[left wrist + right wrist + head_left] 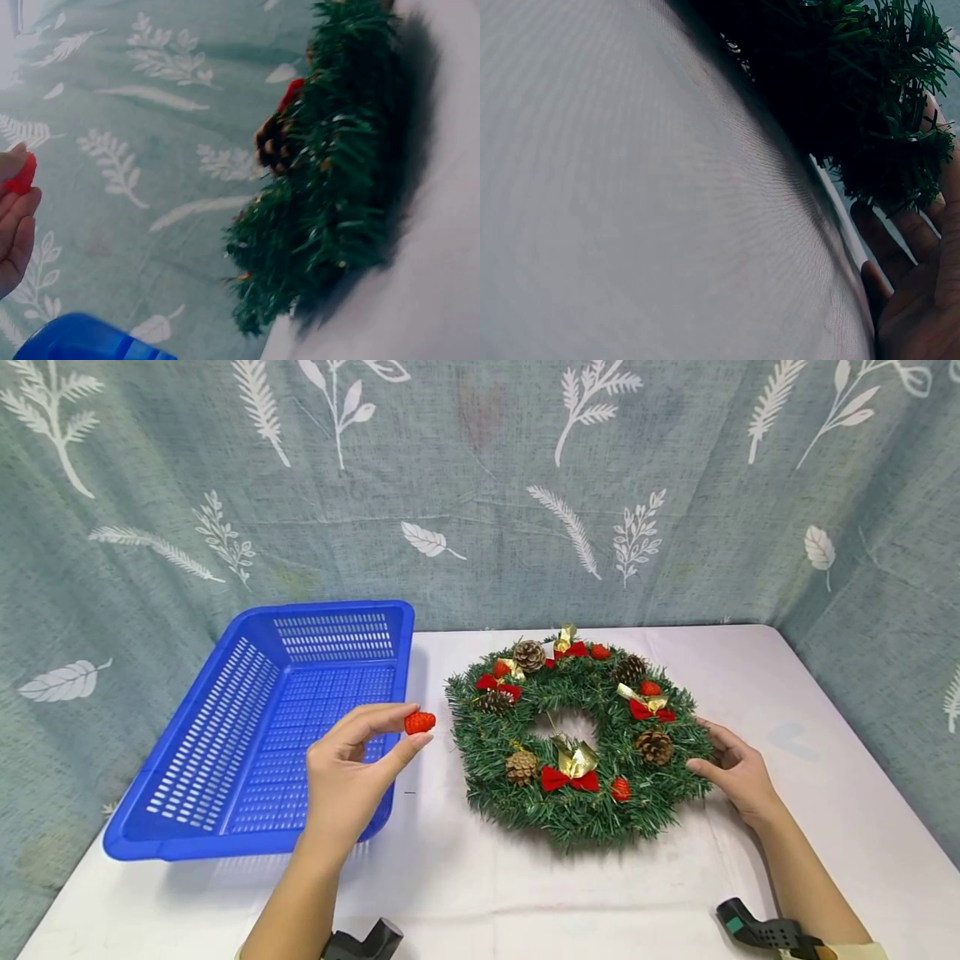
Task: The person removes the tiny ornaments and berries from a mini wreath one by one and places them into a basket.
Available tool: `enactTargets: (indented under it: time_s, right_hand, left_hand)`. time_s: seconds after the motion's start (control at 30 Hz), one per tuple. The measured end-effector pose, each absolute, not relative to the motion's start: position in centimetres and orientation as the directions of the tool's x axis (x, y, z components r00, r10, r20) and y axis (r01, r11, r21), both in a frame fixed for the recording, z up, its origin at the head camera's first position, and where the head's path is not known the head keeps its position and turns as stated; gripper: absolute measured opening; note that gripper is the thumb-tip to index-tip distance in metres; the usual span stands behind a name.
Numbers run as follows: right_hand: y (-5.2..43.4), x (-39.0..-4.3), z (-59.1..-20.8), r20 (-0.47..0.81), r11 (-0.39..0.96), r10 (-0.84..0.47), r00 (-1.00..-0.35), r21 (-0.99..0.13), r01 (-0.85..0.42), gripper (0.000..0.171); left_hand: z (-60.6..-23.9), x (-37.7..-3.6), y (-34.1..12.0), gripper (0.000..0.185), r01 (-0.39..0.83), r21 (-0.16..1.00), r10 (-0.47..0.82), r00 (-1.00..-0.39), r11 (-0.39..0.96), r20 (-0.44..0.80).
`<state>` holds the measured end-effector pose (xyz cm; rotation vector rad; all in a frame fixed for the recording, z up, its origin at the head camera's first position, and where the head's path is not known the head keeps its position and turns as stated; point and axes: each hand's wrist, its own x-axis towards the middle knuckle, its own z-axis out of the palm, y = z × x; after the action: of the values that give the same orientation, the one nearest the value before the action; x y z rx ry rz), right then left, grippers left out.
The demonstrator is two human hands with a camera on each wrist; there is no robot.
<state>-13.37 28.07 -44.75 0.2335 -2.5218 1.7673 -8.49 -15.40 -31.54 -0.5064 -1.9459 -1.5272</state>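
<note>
Between thumb and fingertips my left hand [341, 777] pinches a small bumpy red berry ornament [420, 722], raised in front of the basket's right side. The left wrist view also has the red berry ornament [24, 174] at its left edge. On the table lies a round green wreath [487, 785] decorated with pine cones [521, 767], red bows with gold ribbon [570, 778] and similar red berries [621, 789]. At the wreath's right edge, my right hand [738, 772] holds the greenery between thumb and fingers. From the right wrist, the fingers [911, 232] show beneath the wreath's needles.
A blue perforated plastic basket [258, 843] stands to the left of the wreath on the white-covered table [480, 893]. Behind the table hangs a grey-green curtain [480, 518] with white leaf prints. Each wrist wears a black camera strap [772, 931].
</note>
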Motion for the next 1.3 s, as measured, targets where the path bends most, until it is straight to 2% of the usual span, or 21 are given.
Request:
enactTargets:
  time_s: [0.2,0.47,0.77,1.07,1.2,1.3]
  right_hand:
    - [28.0,-13.5,-44.9,0.136,0.321,-0.112,-0.984,-0.932,-0.166,0.061]
    - [28.4,-13.3,-44.8,0.118,0.359,-0.106,-0.987,-0.921,-0.149,0.062]
    - [28.6,-13.3,-44.9,0.143,0.326,-0.109,-0.984,-0.930,-0.171,0.061]
    - [28.4,-13.4,-45.0,0.128,0.351,-0.104,-0.986,-0.923,-0.157,0.062]
    - [28.5,-13.4,-44.9,0.114,0.365,-0.100,-0.988,-0.920,-0.143,0.062]
    - [28.5,-13.4,-45.0,0.103,0.371,-0.101,-0.990,-0.919,-0.134,0.062]
  left_hand:
    - [-31.3,-8.3,-16.5,0.035,0.585,0.755,-0.065,-0.776,0.296,0.627]
    - [-30.7,-7.8,-17.1,0.029,0.414,0.840,-0.119,-0.870,0.349,0.478]
    - [-31.5,-7.3,-19.2,0.029,0.304,0.849,-0.166,-0.898,0.432,0.407]
    - [-32.3,-7.0,-22.4,0.031,0.184,0.825,-0.210,-0.916,0.535,0.341]
    - [-32.7,-7.2,-23.4,0.032,0.115,0.808,-0.205,-0.938,0.578,0.280]
    - [-32.8,-7.5,-24.0,0.034,0.058,0.807,-0.164,-0.968,0.588,0.189]
